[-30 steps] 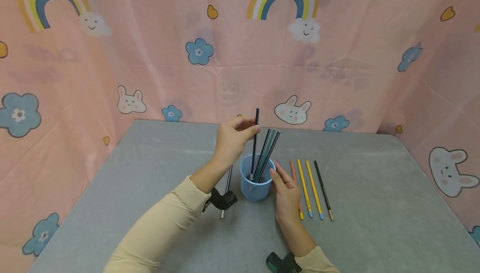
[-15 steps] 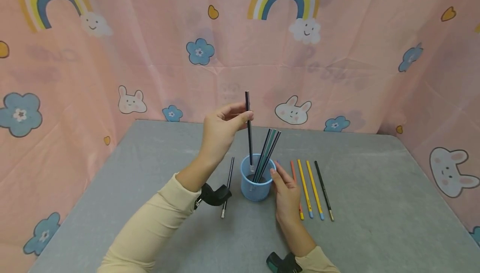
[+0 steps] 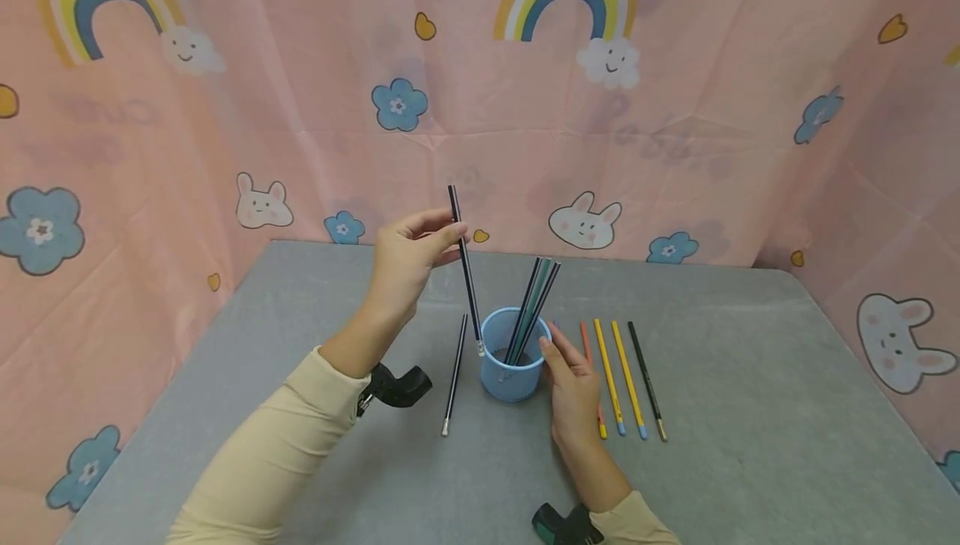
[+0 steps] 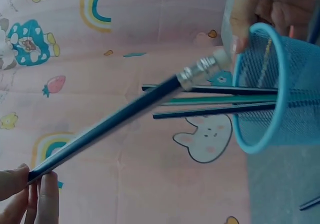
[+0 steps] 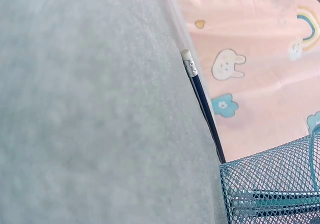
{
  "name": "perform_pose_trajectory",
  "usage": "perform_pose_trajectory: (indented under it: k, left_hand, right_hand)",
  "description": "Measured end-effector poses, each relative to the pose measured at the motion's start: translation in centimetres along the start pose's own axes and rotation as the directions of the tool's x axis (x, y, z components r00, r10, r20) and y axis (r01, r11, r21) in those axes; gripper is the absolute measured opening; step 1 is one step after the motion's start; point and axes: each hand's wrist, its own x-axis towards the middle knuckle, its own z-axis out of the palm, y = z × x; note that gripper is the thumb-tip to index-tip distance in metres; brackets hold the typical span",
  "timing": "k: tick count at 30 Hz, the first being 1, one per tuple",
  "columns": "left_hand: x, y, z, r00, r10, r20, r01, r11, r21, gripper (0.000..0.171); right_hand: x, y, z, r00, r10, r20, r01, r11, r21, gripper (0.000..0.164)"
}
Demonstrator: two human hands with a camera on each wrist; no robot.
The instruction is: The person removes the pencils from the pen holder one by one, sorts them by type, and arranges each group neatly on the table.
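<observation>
My left hand [image 3: 408, 262] pinches a dark striped pencil [image 3: 467, 278] near its upper end, eraser down. In the head view its eraser overlaps the left rim of a blue mesh pencil cup [image 3: 510, 384]; the left wrist view shows the eraser outside the cup's mouth. My right hand [image 3: 576, 395] holds the cup from the right, thumb at the rim, some fingers hidden behind it. Inside lean two dark pencils and a green pencil [image 4: 220, 99], erasers down. Another dark pencil [image 3: 454, 378] lies on the table left of the cup, its eraser [image 5: 186, 55] toward the near side.
Right of the cup, a red pencil [image 3: 587, 343], two yellow pencils [image 3: 628, 378] and a black pencil [image 3: 647, 378] lie side by side on the grey table [image 3: 772, 395]. A pink patterned curtain [image 3: 465, 145] hangs behind the table.
My left hand has drawn the dark pencil up and leftward out of the cup, and it now tilts. My right hand stays on the cup.
</observation>
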Motion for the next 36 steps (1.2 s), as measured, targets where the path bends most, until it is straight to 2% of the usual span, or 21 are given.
perform_pose_trajectory:
  k: [10,15,20,27,31,36]
  left_hand:
    - [0.0,-1.8,-1.2,0.991,-0.114,0.068,0.109,0.992,0.069,0.030]
    - [-0.1,-3.5,-1.6,0.970,-0.221,0.103,0.209,0.971,0.120,0.030]
    - [0.0,-5.2,-1.9,0.950,-0.292,0.107,0.270,0.946,0.181,0.032]
    - [-0.2,-7.9,-2.1,0.934,-0.339,0.113,0.303,0.920,0.250,0.030]
    - [-0.3,-9.3,-2.3,0.926,-0.366,0.088,0.330,0.902,0.278,0.029]
    - [-0.4,-10.4,-2.5,0.923,-0.380,0.058,0.343,0.882,0.324,0.028]
  right_hand:
    - [0.0,0.0,0.0,1.000,0.010,0.005,-0.010,1.000,0.002,0.037]
    - [0.0,0.1,0.0,1.000,0.004,0.003,-0.004,1.000,0.005,0.039]
    - [0.0,0.0,0.0,1.000,-0.001,0.007,0.001,1.000,0.002,0.039]
    - [0.1,0.0,0.1,1.000,0.010,-0.012,-0.010,1.000,-0.001,0.036]
    - [0.0,0.1,0.0,1.000,-0.006,-0.002,0.006,1.000,0.004,0.037]
    - [0.0,0.1,0.0,1.000,-0.008,0.003,0.008,1.000,0.000,0.037]
